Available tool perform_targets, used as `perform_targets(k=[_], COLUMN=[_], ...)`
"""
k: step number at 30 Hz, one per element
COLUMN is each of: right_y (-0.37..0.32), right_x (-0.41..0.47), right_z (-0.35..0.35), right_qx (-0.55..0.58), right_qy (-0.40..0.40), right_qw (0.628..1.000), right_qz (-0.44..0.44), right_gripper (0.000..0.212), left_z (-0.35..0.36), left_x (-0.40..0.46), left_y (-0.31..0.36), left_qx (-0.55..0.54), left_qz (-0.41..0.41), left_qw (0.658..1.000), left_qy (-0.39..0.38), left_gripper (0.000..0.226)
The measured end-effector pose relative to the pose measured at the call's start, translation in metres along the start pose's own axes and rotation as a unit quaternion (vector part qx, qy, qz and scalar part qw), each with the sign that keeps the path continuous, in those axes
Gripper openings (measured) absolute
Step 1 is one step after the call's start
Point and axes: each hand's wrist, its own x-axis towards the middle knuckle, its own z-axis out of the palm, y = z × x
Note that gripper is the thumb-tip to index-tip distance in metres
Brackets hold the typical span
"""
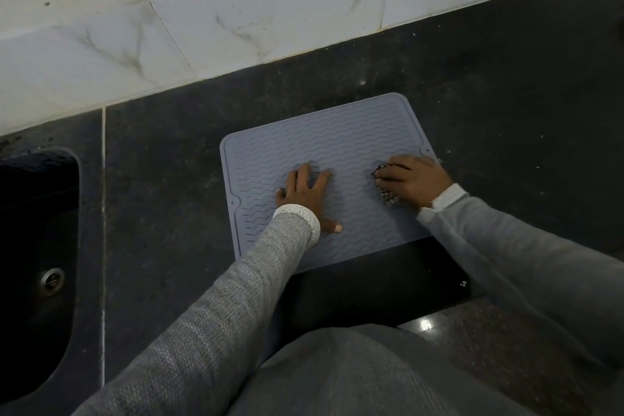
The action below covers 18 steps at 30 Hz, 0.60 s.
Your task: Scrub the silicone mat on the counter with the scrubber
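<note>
Left hand (pixel 305 192) is pinning the silicone mat (pixel 324 145) with fingers spread flat; right hand (pixel 410 179), at 3 o'clock, is clamping the scrubber (pixel 388 197). I'd be pressing firmly and following the ridges.

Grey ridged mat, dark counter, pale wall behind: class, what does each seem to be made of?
Grey ridged mat: probably silicone or soft rubber, matte, with moulded wavy ridges and a raised rim. Dark counter: looks like polished stone, perhaps granite, with fine speckles and small glints. Pale wall: likely glazed marble-look tiles, with grey veins and visible joints.
</note>
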Motion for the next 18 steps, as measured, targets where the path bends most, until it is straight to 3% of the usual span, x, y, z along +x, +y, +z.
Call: perform_targets(k=[4,7,12,15,18], right_y=[0.033,0.037,0.005,-0.03,-0.026], right_x=[-0.031,-0.035,0.003,0.027,0.019], right_z=[-0.009,-0.015,-0.011,-0.008,-0.003], right_qx=[-0.013,-0.008,0.035,0.021,0.045], right_qy=[-0.006,-0.04,0.016,-0.02,-0.008], right_qw=[1.0,0.999,0.999,0.999,0.999], right_qz=[0.008,0.033,0.013,-0.033,-0.005], right_gripper=[0.049,0.044,0.035,0.038,0.033], left_z=[0.001,0.002,0.002,0.003,0.003], left_x=[0.0,0.0,0.001,0.0,-0.001], left_y=[-0.001,0.0,0.001,0.001,0.0], left_qx=[-0.002,-0.003,0.0,0.001,-0.005], left_qz=[0.0,-0.002,-0.003,-0.008,-0.006], left_qw=[1.0,1.0,1.0,1.0,1.0], left_qy=[0.004,0.006,0.005,0.004,0.001], left_gripper=[0.11,0.11,0.11,0.111,0.111])
